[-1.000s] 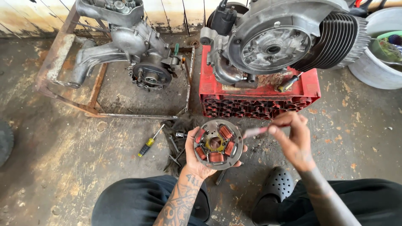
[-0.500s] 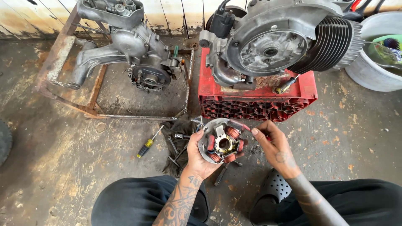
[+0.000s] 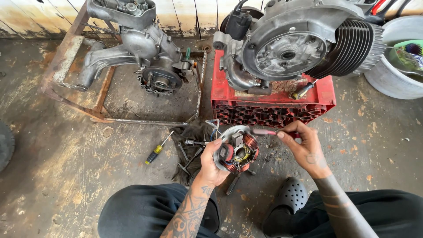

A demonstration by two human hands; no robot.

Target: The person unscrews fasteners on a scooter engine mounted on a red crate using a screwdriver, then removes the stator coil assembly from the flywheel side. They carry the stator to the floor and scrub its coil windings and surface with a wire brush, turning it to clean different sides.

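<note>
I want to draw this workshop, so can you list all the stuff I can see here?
round coil plate: one, silver with copper-red coils, held in the left hand
thin tool: one, reddish, in the right hand, its tip at the plate's top edge
engine: one, grey, on the red crate
crate: one, red, on the floor ahead
second engine: one, grey, on a rusty frame, far left
screwdriver: one, yellow and black handle, on the floor
small tools: several, dark, on a rag
tub: one, grey, far right
sandal: one, black, by the right leg
left hand: grip around the plate
right hand: grip pinching the tool
</note>
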